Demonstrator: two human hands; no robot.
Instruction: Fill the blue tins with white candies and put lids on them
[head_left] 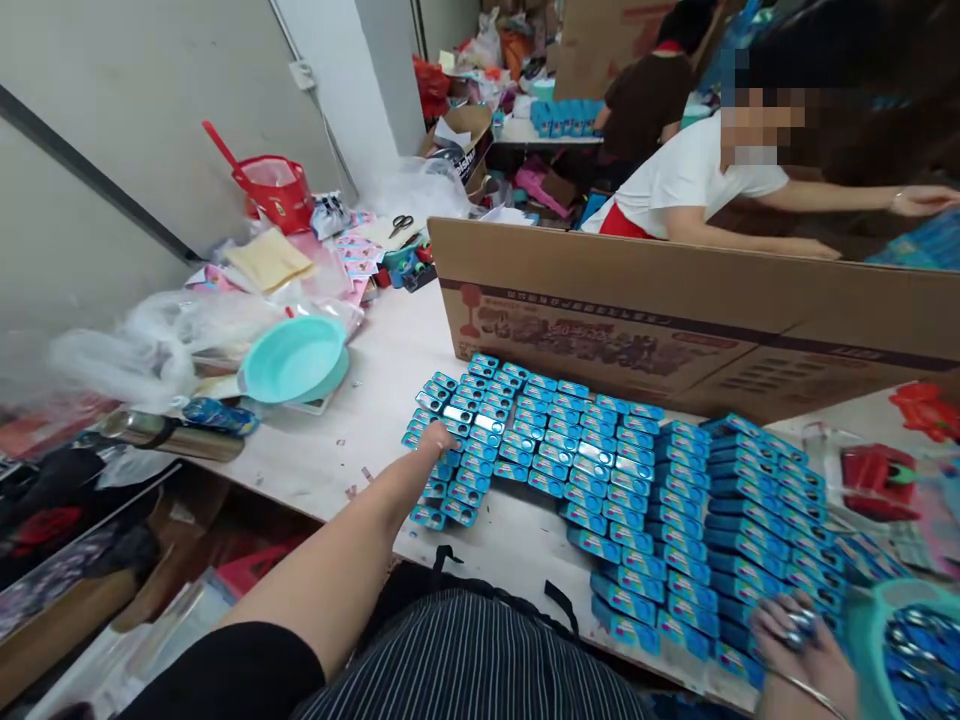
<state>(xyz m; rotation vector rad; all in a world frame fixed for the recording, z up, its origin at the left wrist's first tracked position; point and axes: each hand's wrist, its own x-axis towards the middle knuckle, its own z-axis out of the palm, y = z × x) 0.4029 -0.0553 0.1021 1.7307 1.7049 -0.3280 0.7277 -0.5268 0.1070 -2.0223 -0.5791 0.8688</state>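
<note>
Many small blue boxes (551,465) with dark round holes stand in close rows across the white table. My left hand (439,438) reaches to the leftmost rows and is at the boxes there; its fingers are mostly hidden, so its grip is unclear. At the lower right, my right hand (799,635) is closed around small shiny silver-blue pieces (799,628), too blurred to name exactly. It is beside the right-hand stacks of boxes (750,520). Close by, a turquoise tub (862,620) holds similar shiny blue pieces (926,655).
A long cardboard carton wall (600,340) stands behind the boxes. On the left are turquoise basins (292,360), a steel flask (187,437) and plastic bags (127,350). Scissors (401,224) lie farther back. A co-worker in a white shirt (675,185) works beyond the carton.
</note>
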